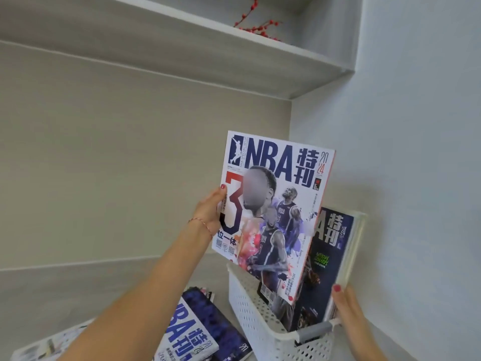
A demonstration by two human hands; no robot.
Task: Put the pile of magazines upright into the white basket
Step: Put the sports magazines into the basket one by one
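Head view: the white perforated basket point(250, 306) stands in the corner by the pale wall point(416, 126), with a grey handle point(316, 330) at its near end. Inside it a dark-covered magazine point(329, 259) stands upright, with at least one more pale-edged issue behind it against the far side. The white-covered NBA magazine point(270, 204) is held upright above the basket; its lower corner dips below the rim, in front of the dark one. The left hand point(210, 212) clasps its left edge, thumb on the cover and fingers hidden behind. The right hand point(346, 306) is at the standing magazines' near edge, thumb on it; whether the fingers close round them cannot be told, and the hand is cut off at the frame's bottom.

Left of the basket, the remaining pile of magazines point(192, 337) lies flat, partly covered by the left forearm and cut by the lower edge. Open room remains in the basket's left half. A shelf point(182, 61) runs overhead with a red berry sprig point(256, 24) on it.
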